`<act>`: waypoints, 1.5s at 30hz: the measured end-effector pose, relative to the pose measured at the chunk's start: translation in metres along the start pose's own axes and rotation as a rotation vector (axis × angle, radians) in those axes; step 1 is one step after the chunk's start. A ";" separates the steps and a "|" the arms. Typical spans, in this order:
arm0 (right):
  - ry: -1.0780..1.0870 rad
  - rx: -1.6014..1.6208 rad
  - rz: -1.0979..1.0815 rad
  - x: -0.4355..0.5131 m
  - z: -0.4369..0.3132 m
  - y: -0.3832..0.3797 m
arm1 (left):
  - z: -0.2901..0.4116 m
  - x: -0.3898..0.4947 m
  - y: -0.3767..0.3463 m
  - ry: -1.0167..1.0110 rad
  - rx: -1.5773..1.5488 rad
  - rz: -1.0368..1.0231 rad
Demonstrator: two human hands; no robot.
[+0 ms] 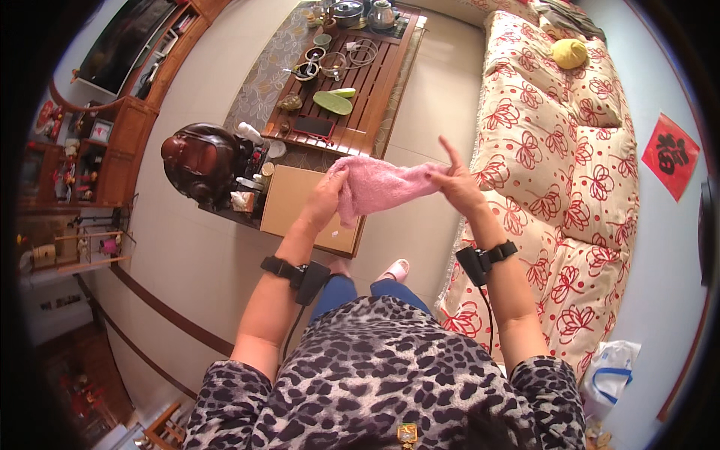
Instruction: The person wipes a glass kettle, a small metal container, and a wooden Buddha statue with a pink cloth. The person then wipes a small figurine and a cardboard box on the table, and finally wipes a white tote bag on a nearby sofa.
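Observation:
A pink cloth (382, 188), soft and towel-like, is stretched in the air between my two hands, above the floor and the edge of a cardboard box. Its left end is pinched by my left hand (327, 194), where a fold hangs down below the fingers. My right hand (458, 183) pinches the narrower right end between thumb and fingers, with one finger pointing up and away from the cloth. Black straps with small black devices are worn on both forearms.
A wooden tea table (371, 107) with bowls, green slices and a phone stands ahead. The flat cardboard box (292, 202) lies at its near end, beside a dark carved stool (199, 163). A sofa with a flowered cover (523, 152) runs along the right.

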State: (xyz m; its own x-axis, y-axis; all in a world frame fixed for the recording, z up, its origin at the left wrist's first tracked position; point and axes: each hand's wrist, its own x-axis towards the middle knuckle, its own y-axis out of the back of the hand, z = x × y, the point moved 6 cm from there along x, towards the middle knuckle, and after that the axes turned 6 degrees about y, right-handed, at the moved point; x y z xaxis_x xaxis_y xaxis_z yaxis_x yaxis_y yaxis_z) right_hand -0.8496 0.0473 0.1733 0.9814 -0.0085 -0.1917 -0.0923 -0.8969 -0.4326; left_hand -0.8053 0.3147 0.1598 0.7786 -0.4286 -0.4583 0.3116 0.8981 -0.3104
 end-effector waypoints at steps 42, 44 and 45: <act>-0.080 -0.496 -0.474 0.385 -0.050 0.067 | 0.088 0.324 -0.043 -0.200 0.036 0.523; -0.151 -0.478 -0.607 0.391 -0.043 0.052 | 0.075 0.346 -0.063 -0.176 -0.317 0.457; -0.177 -0.439 -0.706 0.394 -0.041 0.047 | 0.075 0.352 -0.063 -0.197 -0.268 0.500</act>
State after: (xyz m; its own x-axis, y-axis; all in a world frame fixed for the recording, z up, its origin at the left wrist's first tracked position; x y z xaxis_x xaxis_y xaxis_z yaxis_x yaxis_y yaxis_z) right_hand -0.4606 -0.0161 0.1139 0.7399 0.6543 -0.1561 0.6415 -0.7562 -0.1289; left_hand -0.5096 0.1146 0.0802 0.8897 0.0884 -0.4479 -0.2465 0.9189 -0.3081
